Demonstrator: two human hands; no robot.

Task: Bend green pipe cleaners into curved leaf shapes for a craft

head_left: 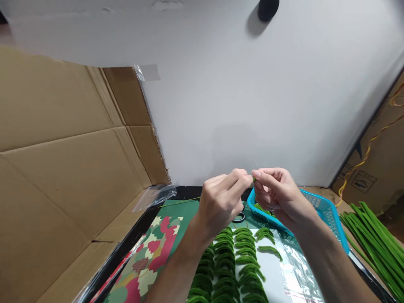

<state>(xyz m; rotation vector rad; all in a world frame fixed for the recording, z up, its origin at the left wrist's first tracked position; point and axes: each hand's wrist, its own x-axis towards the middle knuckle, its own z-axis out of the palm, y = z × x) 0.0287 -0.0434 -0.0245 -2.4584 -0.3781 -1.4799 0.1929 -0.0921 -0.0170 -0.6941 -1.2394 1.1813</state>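
Left hand (pixel 221 198) and right hand (pixel 279 193) meet right of center frame. Both sets of fingers pinch a small green piece (pixel 254 179) between them. Curved green strips (pixel 224 263) lie in columns, bottom center, on a white sheet (pixel 271 273). Blue basket (pixel 334 214) behind right hand; green stems (pixel 378 244) at lower right.

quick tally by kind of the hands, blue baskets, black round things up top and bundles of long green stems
Hands: 2 (left hand, right hand)
Blue basket: 1
Black round thing: 1
Bundle of long green stems: 1
Total: 5
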